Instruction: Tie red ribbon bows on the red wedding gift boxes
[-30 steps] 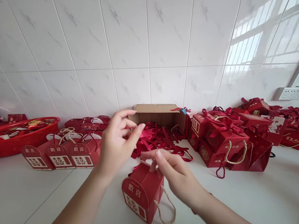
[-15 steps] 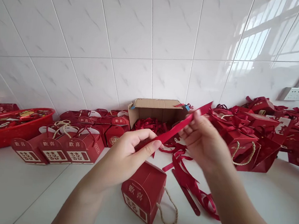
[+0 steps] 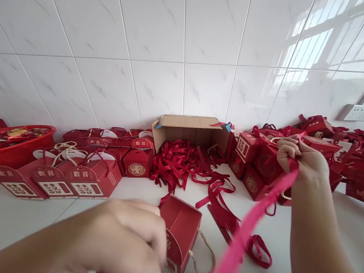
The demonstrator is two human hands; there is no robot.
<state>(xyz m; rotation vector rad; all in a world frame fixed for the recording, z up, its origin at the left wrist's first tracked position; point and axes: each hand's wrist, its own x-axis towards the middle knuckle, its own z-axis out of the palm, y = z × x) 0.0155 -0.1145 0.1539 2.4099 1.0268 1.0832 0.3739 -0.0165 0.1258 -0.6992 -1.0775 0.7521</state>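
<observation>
My right hand (image 3: pixel 304 159) is raised at the right, its fingers closed round a red ribbon (image 3: pixel 258 217). The ribbon slants down from it towards the camera and leaves the bottom edge, blurred. At the lower left my left hand (image 3: pixel 127 238) is smeared by motion, its fingers curled in; the fingertips are hidden. A scrap of dark red shows beneath it, and what it holds cannot be made out. Just beyond that hand a red gift box (image 3: pixel 181 224) with a twisted rope handle (image 3: pixel 204 259) sits on the white table, partly covered by the hand.
A cardboard box (image 3: pixel 190 121) spills a heap of red ribbons (image 3: pixel 179 162). More ribbons (image 3: pixel 222 213) lie at centre right. Red gift boxes (image 3: pixel 89 179) stand at the left beside a red basin (image 3: pixel 44 147). Other packed boxes (image 3: pixel 258 161) are piled at the right; a power strip (image 3: pixel 354 113) is behind.
My hands have moved apart: the right one went right with the ribbon, the left one down and towards me. The ribbon now hangs long from my right hand.
</observation>
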